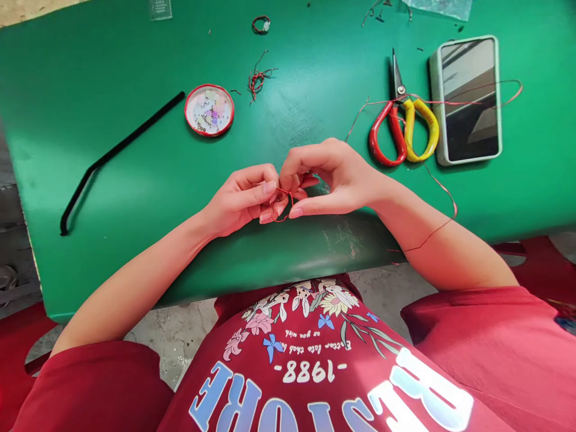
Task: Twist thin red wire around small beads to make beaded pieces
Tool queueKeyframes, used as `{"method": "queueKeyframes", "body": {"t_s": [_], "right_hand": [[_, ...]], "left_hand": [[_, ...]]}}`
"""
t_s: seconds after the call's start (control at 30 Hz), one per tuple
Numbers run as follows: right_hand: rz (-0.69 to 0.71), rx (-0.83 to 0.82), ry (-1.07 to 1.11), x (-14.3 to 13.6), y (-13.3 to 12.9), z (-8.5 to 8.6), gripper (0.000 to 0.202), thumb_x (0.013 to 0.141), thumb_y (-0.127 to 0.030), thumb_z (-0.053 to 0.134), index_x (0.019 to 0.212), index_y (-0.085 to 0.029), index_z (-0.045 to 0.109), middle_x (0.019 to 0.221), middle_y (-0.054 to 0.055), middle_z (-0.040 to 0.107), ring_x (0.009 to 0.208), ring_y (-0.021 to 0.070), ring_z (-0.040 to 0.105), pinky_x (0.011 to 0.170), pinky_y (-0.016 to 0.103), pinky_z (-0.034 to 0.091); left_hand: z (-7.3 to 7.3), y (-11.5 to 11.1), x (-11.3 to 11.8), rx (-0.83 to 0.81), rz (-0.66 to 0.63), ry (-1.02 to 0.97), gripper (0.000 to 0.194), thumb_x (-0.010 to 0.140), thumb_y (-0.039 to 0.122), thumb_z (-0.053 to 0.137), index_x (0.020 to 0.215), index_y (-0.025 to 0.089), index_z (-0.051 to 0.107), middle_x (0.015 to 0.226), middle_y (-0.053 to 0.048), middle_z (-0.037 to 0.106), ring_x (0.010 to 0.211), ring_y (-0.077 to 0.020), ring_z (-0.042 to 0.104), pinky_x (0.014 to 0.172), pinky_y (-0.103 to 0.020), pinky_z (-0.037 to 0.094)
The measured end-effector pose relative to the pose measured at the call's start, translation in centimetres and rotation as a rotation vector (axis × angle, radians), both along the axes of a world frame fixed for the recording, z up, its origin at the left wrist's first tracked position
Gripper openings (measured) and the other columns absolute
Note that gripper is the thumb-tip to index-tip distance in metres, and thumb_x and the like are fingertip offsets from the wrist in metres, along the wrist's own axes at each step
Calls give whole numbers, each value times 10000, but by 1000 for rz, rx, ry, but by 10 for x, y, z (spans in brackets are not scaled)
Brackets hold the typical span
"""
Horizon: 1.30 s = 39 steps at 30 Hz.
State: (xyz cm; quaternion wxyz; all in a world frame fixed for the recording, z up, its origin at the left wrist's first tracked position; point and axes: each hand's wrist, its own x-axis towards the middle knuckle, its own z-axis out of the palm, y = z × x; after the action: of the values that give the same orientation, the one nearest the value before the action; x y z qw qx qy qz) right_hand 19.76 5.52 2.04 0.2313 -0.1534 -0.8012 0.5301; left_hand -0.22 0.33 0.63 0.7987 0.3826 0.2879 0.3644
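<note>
Near the table's front edge, my left hand (247, 197) pinches a thin red cord (291, 199) between thumb and fingers. A small loop of this cord hangs between the two hands. Right beside it is my right hand (328, 180), its fingers curled in at the cord and its thumb stretched out below, close to the loop. The right fingertips are partly hidden behind one another, so their exact hold on the cord is hard to see. More thin reddish cord trails over the right forearm and across the table on the right.
Scissors (400, 114) with red and yellow handles lie at the right, beside a phone (470, 99) in a pale case. A red-rimmed lid (209, 110) holds tiny beads. A bent black strip (121, 147) lies left. Knotted cord (257, 81) and a bracelet (261, 25) lie farther back.
</note>
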Motion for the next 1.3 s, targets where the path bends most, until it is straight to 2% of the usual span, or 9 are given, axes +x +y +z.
{"method": "queueKeyframes", "body": {"t_s": [0.17,0.4,0.53,0.67,0.87,0.93,1.03,1.17,1.3], "right_hand": [[-182,78,-26,2,-5,8,366,860,-529,724,888,-213,540,639,-85,376,563,64,315,521,240,305],[-432,385,-330,5,-3,15,272,817,-497,721,908,-255,638,636,-27,418,667,159,410,692,322,440],[-454,487,-416,1,-2,11,240,834,-475,717,914,-249,697,582,-18,420,694,177,437,728,332,426],[-451,505,-383,1,-3,4,246,881,-463,688,986,-242,707,581,-46,416,630,133,421,689,303,391],[-189,371,-269,3,-5,5,153,963,-317,578,1053,-204,628,793,-8,608,708,104,538,656,245,438],[-188,321,-253,1,-8,8,80,947,-250,560,997,-196,590,869,11,626,735,103,551,652,245,448],[-215,263,-267,-1,-13,13,87,885,-165,585,916,-205,514,789,-20,563,660,91,467,600,253,397],[-94,86,-246,3,-8,16,206,854,-195,653,876,-229,450,720,-55,465,624,89,367,544,256,346],[40,-152,-220,11,2,17,99,956,-295,595,954,-221,529,730,-48,487,622,82,398,518,231,361]], "left_hand": [[-1,0,1,10,52,15,420,811,471,787,702,170,515,630,27,587,485,-50,513,475,-203,414],[-2,2,2,52,126,47,402,800,465,799,703,164,552,633,33,596,483,-49,524,479,-205,427],[-4,3,0,87,108,36,334,843,423,767,719,158,608,646,18,634,507,-47,551,492,-192,425],[-4,4,-1,121,120,62,337,851,427,758,709,158,614,635,12,628,497,-47,533,486,-199,407],[-5,3,-1,186,80,156,373,866,477,724,696,166,608,649,1,602,517,-55,483,505,-230,380],[-5,2,-2,206,63,185,372,878,478,710,696,171,604,644,4,580,528,-58,468,513,-234,371],[-5,1,-3,237,31,220,361,885,463,706,697,173,602,633,5,554,538,-61,448,511,-231,350],[-1,1,-3,188,4,176,360,882,441,715,685,168,585,606,8,528,529,-57,434,493,-219,326],[2,4,-3,55,-13,119,393,816,473,772,671,167,570,556,22,477,483,-53,405,449,-204,276]]}}
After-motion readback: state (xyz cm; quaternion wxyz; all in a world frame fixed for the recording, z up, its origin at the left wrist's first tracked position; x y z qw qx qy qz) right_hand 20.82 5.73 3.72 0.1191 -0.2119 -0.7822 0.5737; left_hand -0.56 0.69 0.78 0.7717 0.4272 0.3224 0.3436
